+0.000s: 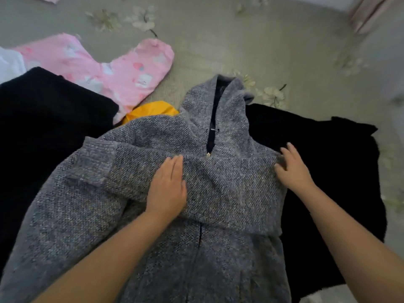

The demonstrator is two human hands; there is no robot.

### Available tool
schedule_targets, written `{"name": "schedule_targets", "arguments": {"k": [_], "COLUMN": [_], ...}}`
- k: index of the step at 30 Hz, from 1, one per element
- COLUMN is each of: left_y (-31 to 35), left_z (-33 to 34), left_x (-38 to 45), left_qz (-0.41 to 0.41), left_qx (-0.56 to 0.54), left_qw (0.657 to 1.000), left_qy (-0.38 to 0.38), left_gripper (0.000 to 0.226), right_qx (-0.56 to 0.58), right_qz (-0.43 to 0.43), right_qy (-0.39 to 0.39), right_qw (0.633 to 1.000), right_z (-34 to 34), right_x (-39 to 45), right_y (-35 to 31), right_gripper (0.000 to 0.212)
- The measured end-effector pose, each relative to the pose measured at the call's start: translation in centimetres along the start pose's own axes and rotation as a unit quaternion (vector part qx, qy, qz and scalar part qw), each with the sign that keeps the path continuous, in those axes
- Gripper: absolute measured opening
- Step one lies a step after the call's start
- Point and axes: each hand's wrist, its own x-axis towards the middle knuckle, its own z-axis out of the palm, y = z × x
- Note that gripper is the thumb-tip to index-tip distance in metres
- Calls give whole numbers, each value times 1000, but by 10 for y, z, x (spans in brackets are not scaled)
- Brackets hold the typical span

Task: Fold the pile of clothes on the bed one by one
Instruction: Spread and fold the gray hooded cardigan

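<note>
Home bedroom: floral bedspread (218,44), strewn clothes (113,68).

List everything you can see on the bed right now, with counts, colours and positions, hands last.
grey knit hoodie: 1, grey, centre, one sleeve folded across the chest
black garment: 1, black, under the hoodie's right side
black knit garment: 1, black, left
pink patterned garment: 1, pink, upper left
yellow item: 1, yellow, peeking out above the hoodie's left shoulder
white cloth: 1, white, far left edge
floral bedspread: 1, grey-green
left hand: flat on the folded sleeve
right hand: at the hoodie's right shoulder edge
</note>
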Motion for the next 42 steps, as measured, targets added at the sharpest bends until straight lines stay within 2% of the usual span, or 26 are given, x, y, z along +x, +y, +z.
{"name": "schedule_targets", "arguments": {"k": [2,3,7,9,12,14,15,16,17,19,21,23,26,28,31,32,36,39,42], "left_y": [2,4,16,21,35,45,48,50,50,45,41,37,28,16,-6,-11,-20,-28,-31], "left_z": [5,9,24,28,35,42,46,50,54,58,56,52,44,41,46,50,66,68,50], "left_x": [19,28,63,78,92,95,96,96,97,97,94,86,60,38,17,14,17,21,22], "left_qz": [-16,-23,-41,-61,27,69,57,28,-4,-50,-63,-49,-23,-33,-92,-103,-102,-96,-64], "left_qx": [49,74,166,197,164,130,137,154,172,170,141,115,120,145,165,165,166,165,106], "left_qw": [998,996,979,971,985,989,989,987,984,984,988,992,992,989,981,979,980,979,986], "left_qy": [-22,-37,-108,-123,-37,-4,-13,-28,-42,-34,-12,11,35,14,-44,-55,-48,-69,-111], "left_gripper": [56,56,51,41,22,18,18,20,23,30,38,45,61,72,83,85,80,65,61], "right_qx": [11,11,83,119,113,88,64,31,-4,-74,-111,-73,-31,-31,-44,-40,-28,-56,-78], "right_qz": [-29,-53,-87,-78,-20,12,16,13,7,5,28,39,-75,-142,-140,-136,-117,-113,-85], "right_qy": [-74,-85,-30,-34,5,35,39,34,33,42,59,88,170,135,2,-14,16,20,23], "right_qw": [997,995,992,989,993,995,997,999,999,996,992,993,982,980,989,990,993,992,993], "right_z": [-4,-4,-10,-13,-12,-8,-4,1,7,20,29,31,44,62,98,108,118,120,116], "right_x": [18,23,36,43,49,54,57,59,61,62,58,48,14,-16,-44,-46,-42,-45,-51], "right_y": [9,13,28,44,75,86,88,86,82,75,69,59,28,3,-10,-8,-10,-13,-24], "right_gripper": [48,40,4,12,21,17,12,6,10,25,37,44,42,48,55,57,63,68,55]}}
